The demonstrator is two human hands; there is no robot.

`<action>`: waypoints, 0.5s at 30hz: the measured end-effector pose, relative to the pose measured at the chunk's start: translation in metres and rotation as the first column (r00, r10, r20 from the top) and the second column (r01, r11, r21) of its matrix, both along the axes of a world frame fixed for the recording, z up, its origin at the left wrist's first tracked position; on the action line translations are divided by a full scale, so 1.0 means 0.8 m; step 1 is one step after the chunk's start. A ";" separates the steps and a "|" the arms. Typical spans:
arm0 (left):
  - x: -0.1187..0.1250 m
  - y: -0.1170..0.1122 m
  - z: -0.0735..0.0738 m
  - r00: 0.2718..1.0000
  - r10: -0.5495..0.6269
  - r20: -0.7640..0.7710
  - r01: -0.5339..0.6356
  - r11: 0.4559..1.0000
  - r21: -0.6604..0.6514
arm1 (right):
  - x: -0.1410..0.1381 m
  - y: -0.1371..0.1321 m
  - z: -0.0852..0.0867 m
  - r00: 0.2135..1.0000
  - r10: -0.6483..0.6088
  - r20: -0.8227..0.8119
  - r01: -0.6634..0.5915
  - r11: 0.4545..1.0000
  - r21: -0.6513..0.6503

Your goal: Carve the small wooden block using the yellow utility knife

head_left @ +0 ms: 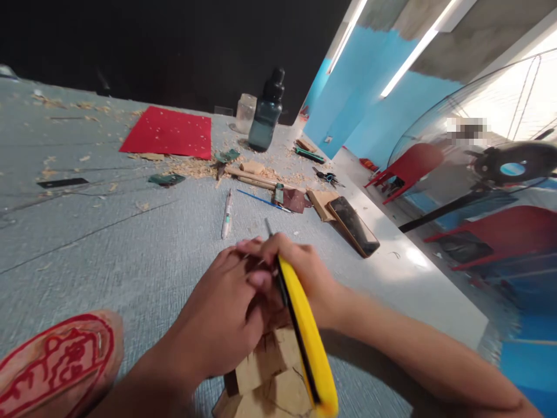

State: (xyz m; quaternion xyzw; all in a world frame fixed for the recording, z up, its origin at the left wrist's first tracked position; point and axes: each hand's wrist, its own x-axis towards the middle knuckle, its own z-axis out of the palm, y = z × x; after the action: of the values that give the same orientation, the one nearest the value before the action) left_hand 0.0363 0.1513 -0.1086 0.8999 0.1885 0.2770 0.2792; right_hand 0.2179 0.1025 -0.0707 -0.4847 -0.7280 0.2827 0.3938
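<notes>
My right hand (304, 270) is wrapped round a yellow utility knife (307, 337), whose thin blade (268, 227) sticks out past my fingers. My left hand (226, 313) is closed over the top of a pale wooden block (270, 371) with carved cuts, which stands on the grey table (130, 244). Both hands meet over the block's upper end, and my left thumb presses against the knife. The part of the block under my fingers is hidden.
A wooden oval with a red drawn pattern (56, 363) lies at bottom left. Farther off are a white pen (227, 215), a phone (353, 225), a dark bottle (266, 113), a glass jar (245, 113), a red mat (167, 133), wood shavings and small tools. A fan (513, 168) stands on the right.
</notes>
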 end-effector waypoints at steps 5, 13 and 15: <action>-0.006 0.000 0.005 0.989 0.080 0.124 -0.072 0.995 -0.070 | 0.040 0.027 -0.002 0.900 -0.363 0.243 0.365 0.930 0.036; -0.009 0.004 -0.004 0.941 0.255 0.225 -0.224 0.962 -0.155 | 0.047 0.029 0.010 0.527 -0.211 0.823 0.347 0.938 0.018; -0.007 0.005 -0.018 0.911 0.300 0.282 -0.269 0.952 -0.144 | 0.048 0.021 0.014 0.519 -0.190 0.834 0.370 0.929 -0.019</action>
State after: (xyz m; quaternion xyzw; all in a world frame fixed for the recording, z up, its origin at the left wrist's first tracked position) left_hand 0.0307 0.1556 -0.1231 0.7946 0.2870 0.4384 0.3068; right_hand 0.2561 0.1194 -0.0593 -0.7066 -0.7071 0.0275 0.0023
